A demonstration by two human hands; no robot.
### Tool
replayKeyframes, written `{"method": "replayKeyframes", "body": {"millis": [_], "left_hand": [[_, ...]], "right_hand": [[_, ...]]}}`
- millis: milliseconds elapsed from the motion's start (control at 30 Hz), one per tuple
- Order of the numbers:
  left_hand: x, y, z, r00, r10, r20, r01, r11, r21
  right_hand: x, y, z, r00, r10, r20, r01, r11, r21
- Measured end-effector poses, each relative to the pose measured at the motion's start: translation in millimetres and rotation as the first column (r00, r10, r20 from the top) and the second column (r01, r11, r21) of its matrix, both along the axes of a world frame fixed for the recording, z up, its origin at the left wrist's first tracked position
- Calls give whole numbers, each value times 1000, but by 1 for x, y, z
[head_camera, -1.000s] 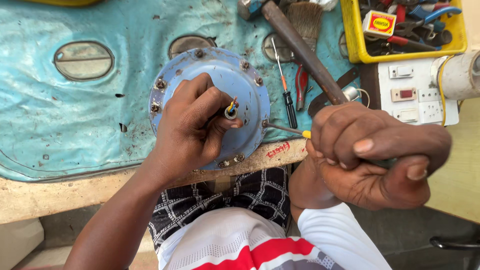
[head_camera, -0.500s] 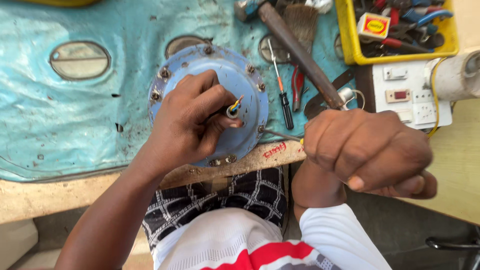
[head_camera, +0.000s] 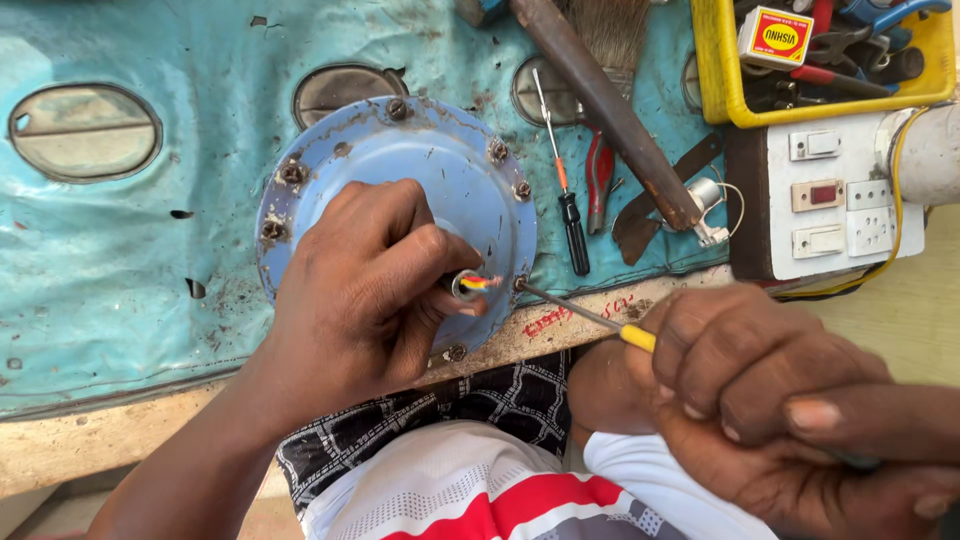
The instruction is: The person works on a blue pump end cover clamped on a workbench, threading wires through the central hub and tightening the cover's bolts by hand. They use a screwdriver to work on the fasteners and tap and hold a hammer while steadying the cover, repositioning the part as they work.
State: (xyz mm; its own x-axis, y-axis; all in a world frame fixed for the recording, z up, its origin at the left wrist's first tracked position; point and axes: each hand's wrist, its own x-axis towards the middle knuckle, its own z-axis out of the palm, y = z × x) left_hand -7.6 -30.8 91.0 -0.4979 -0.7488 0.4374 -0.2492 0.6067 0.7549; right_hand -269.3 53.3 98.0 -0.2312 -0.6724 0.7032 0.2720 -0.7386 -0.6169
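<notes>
Pale blue painted metal: a round motor cover (head_camera: 420, 170) lies flat on a worn turquoise sheet (head_camera: 130, 260) that covers the workbench (head_camera: 120, 440), at the near edge of the bench and in the middle of the scene. Rusty bolts ring its rim.

Left hand (head_camera: 365, 290) rests on top of the cover, fingers curled and closed around the central shaft stub (head_camera: 462, 285), where short coloured wires (head_camera: 482, 283) stick out to the right. Thumb and forefinger pinch just at the stub.

Right hand (head_camera: 745, 375) sits at the near right, off the bench edge, fist clamped on a screwdriver with a yellow handle (head_camera: 637, 338). Only a little of the handle shows past the fingers. Its thin shaft runs up and left, tip touching a bolt on the cover's right rim, just beside the wires.

Far of the cover, to the right: a small screwdriver with orange and black handle (head_camera: 568, 205), red-handled pliers (head_camera: 598, 175), a long hammer handle (head_camera: 600, 100) lying diagonally, and a brush (head_camera: 612, 30). Farther right, a yellow tray (head_camera: 715, 70) of tools, and near it a white switch board (head_camera: 830, 200) with a grey pipe (head_camera: 925, 150) at its right edge.

Near edge of view: patterned shorts and a striped shirt.
</notes>
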Motion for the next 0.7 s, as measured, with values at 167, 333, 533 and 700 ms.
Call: {"method": "replayKeyframes", "body": {"millis": [167,333,533,700], "left_hand": [[-1,-1,1,1000,17,4,-17,1000,-7],[1,-5,4,999,42,-28,-42,999,2],[-2,-2,8,999,43,32,-41,998,-48],[-4,0,6,997,48,68,-45,997,-58]], "right_hand": [[21,8,4,889,-333,314,311,943,119],[5,-37,20,978,185,-99,-201,959,-197],[-9,-91,45,395,870,-295,-915,402,-40],[-10,-67,27,677,705,-210,-736,657,-165]]}}
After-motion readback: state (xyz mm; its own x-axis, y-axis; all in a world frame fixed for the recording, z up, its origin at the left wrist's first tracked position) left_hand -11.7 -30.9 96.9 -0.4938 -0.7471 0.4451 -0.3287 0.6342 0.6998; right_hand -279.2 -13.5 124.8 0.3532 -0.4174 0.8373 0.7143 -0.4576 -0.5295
